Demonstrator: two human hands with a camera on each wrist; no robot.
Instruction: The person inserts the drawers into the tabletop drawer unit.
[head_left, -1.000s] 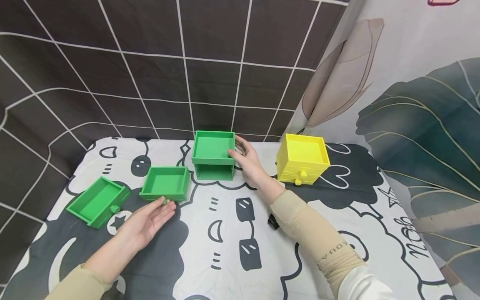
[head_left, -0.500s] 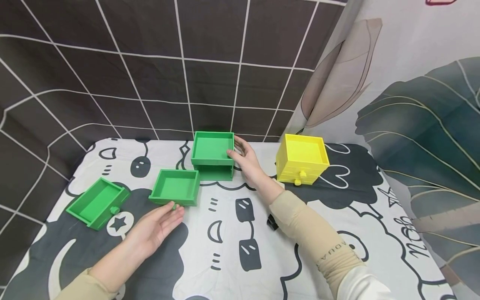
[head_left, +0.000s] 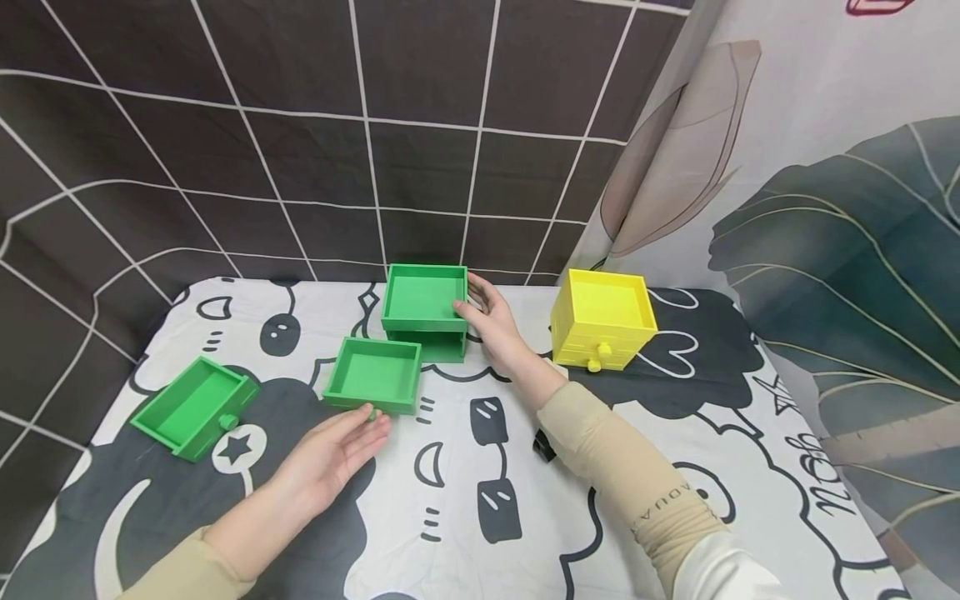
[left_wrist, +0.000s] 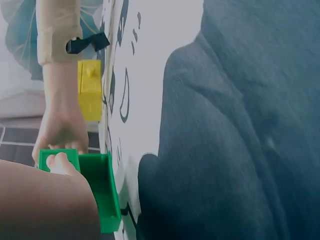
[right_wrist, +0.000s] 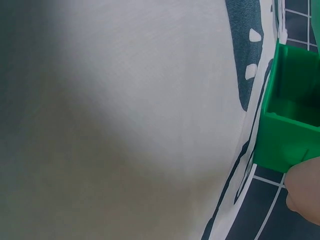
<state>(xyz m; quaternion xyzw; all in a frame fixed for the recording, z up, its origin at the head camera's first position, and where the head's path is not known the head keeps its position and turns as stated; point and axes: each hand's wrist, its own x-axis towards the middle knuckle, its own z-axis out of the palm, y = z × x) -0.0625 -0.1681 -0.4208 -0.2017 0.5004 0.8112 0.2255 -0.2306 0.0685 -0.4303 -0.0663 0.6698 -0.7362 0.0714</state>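
Observation:
My left hand (head_left: pixel 327 462) pinches the small front knob of a green drawer (head_left: pixel 373 375), with the palm turned partly up. That drawer hangs level in front of a green cabinet shell (head_left: pixel 424 300), apart from it and a little to its left. The shell has a shallow tray top and an open slot below. My right hand (head_left: pixel 491 321) grips the shell's right side, thumb at the front corner; in the right wrist view part of that hand (right_wrist: pixel 305 187) touches the green wall (right_wrist: pixel 282 142). A second green drawer (head_left: pixel 197 408) lies on the cloth at left, knob facing right.
A yellow cabinet (head_left: pixel 606 321) with knobbed drawers stands right of my right hand. Both stand on a black-and-white patterned cloth (head_left: pixel 420 533). Behind it hangs a dark gridded curtain (head_left: pixel 300 150). A black strap piece (head_left: pixel 543 446) shows at my right forearm.
My left hand has carried the green drawer rightward, closer to the front of the cabinet shell. My right hand keeps its hold, and the shell stays in place.

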